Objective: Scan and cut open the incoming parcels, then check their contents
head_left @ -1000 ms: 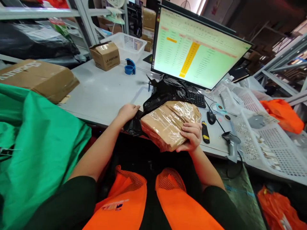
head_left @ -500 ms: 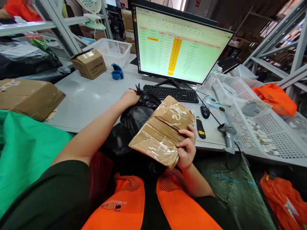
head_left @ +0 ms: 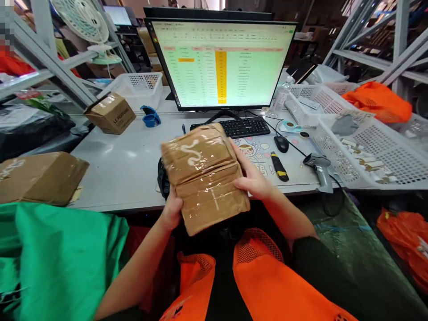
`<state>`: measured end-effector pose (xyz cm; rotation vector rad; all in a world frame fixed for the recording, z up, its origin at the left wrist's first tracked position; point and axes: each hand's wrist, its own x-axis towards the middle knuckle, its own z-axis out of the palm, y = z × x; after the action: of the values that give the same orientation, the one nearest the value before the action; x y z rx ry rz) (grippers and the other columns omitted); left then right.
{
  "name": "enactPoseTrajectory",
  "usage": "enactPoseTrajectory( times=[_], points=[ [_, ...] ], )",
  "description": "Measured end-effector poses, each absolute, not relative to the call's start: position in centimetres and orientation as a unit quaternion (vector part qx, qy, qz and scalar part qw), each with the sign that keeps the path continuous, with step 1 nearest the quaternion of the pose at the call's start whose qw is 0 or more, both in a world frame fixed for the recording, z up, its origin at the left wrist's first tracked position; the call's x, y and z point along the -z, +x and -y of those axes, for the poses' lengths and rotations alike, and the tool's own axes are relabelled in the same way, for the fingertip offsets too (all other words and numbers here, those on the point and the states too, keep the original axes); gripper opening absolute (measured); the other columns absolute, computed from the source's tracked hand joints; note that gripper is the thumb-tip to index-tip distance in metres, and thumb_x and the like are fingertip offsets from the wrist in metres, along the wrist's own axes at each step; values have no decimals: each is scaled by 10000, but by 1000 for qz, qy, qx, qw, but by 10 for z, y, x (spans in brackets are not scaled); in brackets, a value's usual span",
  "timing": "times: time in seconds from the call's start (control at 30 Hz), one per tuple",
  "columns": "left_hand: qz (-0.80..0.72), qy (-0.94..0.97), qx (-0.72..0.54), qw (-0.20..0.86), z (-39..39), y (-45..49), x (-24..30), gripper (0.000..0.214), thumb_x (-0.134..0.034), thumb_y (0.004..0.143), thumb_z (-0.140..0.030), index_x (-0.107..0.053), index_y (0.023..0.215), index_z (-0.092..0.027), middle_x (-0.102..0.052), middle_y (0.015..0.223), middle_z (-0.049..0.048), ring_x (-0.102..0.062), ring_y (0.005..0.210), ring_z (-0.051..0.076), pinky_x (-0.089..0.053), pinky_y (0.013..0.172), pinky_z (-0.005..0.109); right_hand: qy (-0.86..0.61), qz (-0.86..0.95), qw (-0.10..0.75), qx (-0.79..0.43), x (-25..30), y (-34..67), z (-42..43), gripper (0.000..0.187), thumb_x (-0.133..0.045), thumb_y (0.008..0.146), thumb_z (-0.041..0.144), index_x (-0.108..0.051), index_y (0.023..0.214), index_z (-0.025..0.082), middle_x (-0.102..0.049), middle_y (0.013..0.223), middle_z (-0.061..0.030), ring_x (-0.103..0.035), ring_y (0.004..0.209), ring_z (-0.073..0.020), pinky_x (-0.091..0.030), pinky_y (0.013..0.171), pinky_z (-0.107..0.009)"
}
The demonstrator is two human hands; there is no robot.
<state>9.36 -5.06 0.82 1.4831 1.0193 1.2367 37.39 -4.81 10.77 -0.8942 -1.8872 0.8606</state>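
Observation:
A brown cardboard box [head_left: 207, 174], covered in shiny clear tape and marked with a white squiggle, is held up over the table's front edge. My left hand [head_left: 173, 208] grips its lower left side, the fingers mostly hidden beneath. On the opposite side my right hand [head_left: 252, 176] is closed on the box, thumb on top. Black plastic [head_left: 163, 180] shows behind the box at the left; whether my left hand touches it I cannot tell. A keyboard [head_left: 249, 127] lies just beyond the box, partly covered by it.
Behind the keyboard stands a monitor [head_left: 222, 67]. To the right lie a mouse [head_left: 281, 143], a yellow-black box cutter [head_left: 279, 167], a barcode scanner [head_left: 320, 169] and a white basket [head_left: 394, 156]. Leftward are a blue container [head_left: 151, 118], a small carton [head_left: 112, 115] and a larger carton [head_left: 42, 178].
My left hand has let go of the black plastic and taken the box's left side. The box has moved left and turned, my right hand still on it. The camera view has shifted.

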Motion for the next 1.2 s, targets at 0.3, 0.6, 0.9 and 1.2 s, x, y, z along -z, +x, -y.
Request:
enactPoseTrajectory(
  times=[0.3, 0.6, 0.9, 1.2],
  points=[
    [-534, 653, -395, 364, 90, 107, 24, 498, -719, 847, -702, -803, 952, -223, -809, 1092, 137, -776, 1043, 357, -651, 909, 499, -314, 917, 181, -168, -143, 355, 11, 736, -494, 861, 18, -624, 1543, 263, -469, 1708, -68, -416, 1597, -277, -311, 1317, -545],
    [-415, 758, -500, -49, 101, 87, -24, 526, -851, 809, -483, -707, 1264, -262, -731, 1278, 153, -629, 1330, 428, -481, 1125, 591, -771, 550, 321, 7, -27, 512, 50, 567, -547, 977, 397, -629, 1465, 121, -577, 1532, -243, -539, 1410, -365, -423, 1186, -577],
    [-392, 788, -469, -73, 65, 154, -24, 525, -721, 856, -408, -666, 1349, -236, -725, 1377, 145, -637, 1379, 397, -448, 1147, 527, -834, 542, 103, 24, 7, 536, 32, 589, -499, 973, 385, -620, 1412, 11, -673, 1244, -301, -624, 1153, -397, -474, 972, -477],
    [-423, 790, -444, 14, 66, 145, -26, 403, -729, 877, -463, -727, 1200, -222, -730, 1380, 144, -609, 1416, 420, -420, 1178, 586, -685, 520, 470, -198, -6, 531, 113, 384, -394, 948, 467, -626, 1118, 212, -662, 872, -64, -562, 613, -195, -462, 562, -328]
  ],
)
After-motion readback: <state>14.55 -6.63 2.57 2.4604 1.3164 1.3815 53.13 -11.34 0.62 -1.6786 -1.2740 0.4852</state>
